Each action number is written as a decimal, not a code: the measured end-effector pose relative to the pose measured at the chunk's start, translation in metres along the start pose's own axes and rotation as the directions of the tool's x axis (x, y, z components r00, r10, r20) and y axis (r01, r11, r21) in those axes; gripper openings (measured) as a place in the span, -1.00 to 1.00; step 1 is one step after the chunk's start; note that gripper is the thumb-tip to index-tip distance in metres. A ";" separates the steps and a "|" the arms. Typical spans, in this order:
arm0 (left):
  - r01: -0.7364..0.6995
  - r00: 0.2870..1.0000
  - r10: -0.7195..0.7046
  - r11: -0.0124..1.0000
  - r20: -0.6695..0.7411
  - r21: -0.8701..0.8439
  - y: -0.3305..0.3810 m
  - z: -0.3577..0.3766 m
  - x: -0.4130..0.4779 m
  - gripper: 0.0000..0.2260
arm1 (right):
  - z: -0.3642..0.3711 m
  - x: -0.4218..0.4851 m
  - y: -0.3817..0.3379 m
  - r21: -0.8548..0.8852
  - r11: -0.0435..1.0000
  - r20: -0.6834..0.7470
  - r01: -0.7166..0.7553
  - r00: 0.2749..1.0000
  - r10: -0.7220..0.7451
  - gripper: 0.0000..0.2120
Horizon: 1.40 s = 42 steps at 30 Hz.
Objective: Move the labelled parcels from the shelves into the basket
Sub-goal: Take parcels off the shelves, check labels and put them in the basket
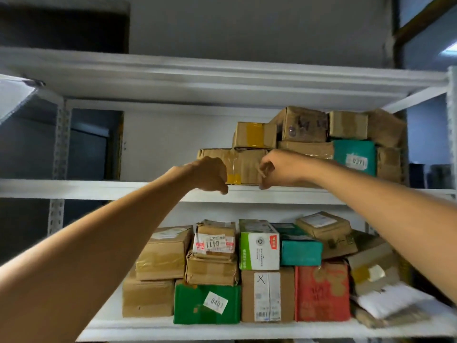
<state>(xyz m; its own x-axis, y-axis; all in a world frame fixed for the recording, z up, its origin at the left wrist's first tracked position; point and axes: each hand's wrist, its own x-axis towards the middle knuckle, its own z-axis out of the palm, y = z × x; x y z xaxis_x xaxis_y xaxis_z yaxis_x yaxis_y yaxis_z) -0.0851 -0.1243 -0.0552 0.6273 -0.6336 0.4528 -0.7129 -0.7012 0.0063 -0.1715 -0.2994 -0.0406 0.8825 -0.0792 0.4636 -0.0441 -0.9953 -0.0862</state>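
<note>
**Clerk:** First entry?
**Checker:** Flat brown cardboard parcel (243, 167), clear and yellow tape. It lies at the front edge of the middle white metal shelf (99, 190), under a smaller brown taped box (254, 134).
**Clerk:** Hands?
**Checker:** Left hand (210, 174) and right hand (275, 169) are apart, fingers curled, at the parcel's left and right front. Whether they grip it cannot be told.
**Clerk:** Neighbours?
**Checker:** Teal parcel labelled 0371 (354, 158), right, same shelf. On the lower shelf (222, 330): green parcel labelled 0401 (206, 303), red box (321, 293).
</note>
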 end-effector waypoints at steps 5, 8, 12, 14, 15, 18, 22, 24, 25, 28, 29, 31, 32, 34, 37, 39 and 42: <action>0.025 0.998 -0.023 0.999 -0.053 0.037 0.014 -0.023 0.028 -0.67 | -0.017 0.021 0.018 -0.021 1.000 -0.075 -0.017 0.997 0.015 -0.81; 0.025 0.995 -0.018 0.997 -0.093 0.076 0.009 -0.031 0.048 -0.65 | -0.021 0.033 0.025 -0.035 0.999 -0.114 -0.031 0.993 0.027 -0.72; 0.009 0.994 0.002 0.996 -0.113 0.094 -0.004 -0.038 0.075 -0.62 | -0.034 0.047 0.035 -0.088 0.994 -0.138 -0.064 0.989 0.051 -0.59; 0.010 0.993 0.004 0.994 -0.121 0.109 -0.011 -0.042 0.084 -0.61 | -0.046 0.052 0.038 -0.122 0.989 -0.149 -0.087 0.986 0.068 -0.61; 0.010 0.991 0.005 0.993 -0.134 0.114 -0.015 -0.043 0.088 -0.60 | -0.051 0.053 0.039 -0.118 0.988 -0.166 -0.097 0.983 0.077 -0.63; 0.022 0.982 0.000 0.993 -0.191 0.114 -0.025 -0.045 0.098 -0.57 | -0.062 0.059 0.041 -0.101 0.990 -0.228 -0.094 0.971 0.069 -0.61; 0.053 0.964 -0.038 0.997 -0.262 0.051 -0.038 -0.041 0.109 -0.55 | -0.059 0.068 0.047 -0.104 0.992 -0.258 -0.070 0.965 0.041 -0.61; 0.053 0.957 -0.044 0.998 -0.285 0.023 -0.040 -0.038 0.116 -0.52 | -0.056 0.073 0.052 -0.086 0.995 -0.269 -0.051 0.963 0.027 -0.61; 0.051 0.956 -0.044 0.999 -0.291 0.016 -0.039 -0.036 0.119 -0.48 | -0.055 0.076 0.054 -0.073 0.996 -0.275 -0.050 0.961 0.028 -0.59; 0.022 0.949 -0.040 0.998 -0.313 -0.059 -0.030 -0.030 0.127 -0.27 | -0.050 0.085 0.060 -0.008 0.999 -0.251 -0.050 0.967 0.046 -0.55; -0.001 0.946 -0.030 0.995 -0.323 -0.096 -0.024 -0.028 0.130 -0.20 | -0.049 0.088 0.062 0.004 0.999 -0.253 -0.050 0.966 0.049 -0.54; -0.060 0.943 0.005 0.986 -0.334 -0.155 -0.014 -0.023 0.134 -0.10 | -0.046 0.092 0.062 0.032 0.998 -0.248 -0.048 0.967 0.055 -0.54; -0.079 0.942 0.016 0.981 -0.335 -0.175 -0.010 -0.019 0.135 -0.10 | -0.044 0.095 0.063 0.061 0.997 -0.243 -0.048 0.968 0.061 -0.52; -0.100 0.939 0.020 0.971 -0.344 -0.215 -0.003 -0.012 0.137 -0.20 | -0.040 0.096 0.062 0.134 0.990 -0.249 -0.051 0.965 0.083 -0.46; -0.164 0.900 -0.003 0.924 -0.436 -0.346 0.001 -0.004 0.135 -0.49 | -0.037 0.096 0.061 0.285 0.955 -0.285 -0.079 0.945 0.163 -0.41; -0.227 0.844 -0.053 0.866 -0.534 -0.446 0.001 0.000 0.130 -0.64 | -0.033 0.099 0.061 0.378 0.923 -0.307 -0.075 0.930 0.202 -0.30; -0.292 0.763 -0.195 0.747 -0.616 -0.597 0.001 0.007 0.123 -0.66 | -0.024 0.101 0.057 0.468 0.882 -0.343 -0.056 0.908 0.240 -0.19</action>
<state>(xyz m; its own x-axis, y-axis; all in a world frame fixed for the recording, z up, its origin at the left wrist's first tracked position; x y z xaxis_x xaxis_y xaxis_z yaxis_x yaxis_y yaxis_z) -0.0070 -0.2052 -0.0054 0.4244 -0.1454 0.8937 -0.9028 -0.1439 0.4053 -0.0968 -0.3657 0.0226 0.6305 -0.3296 0.7027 0.1311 -0.8471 -0.5150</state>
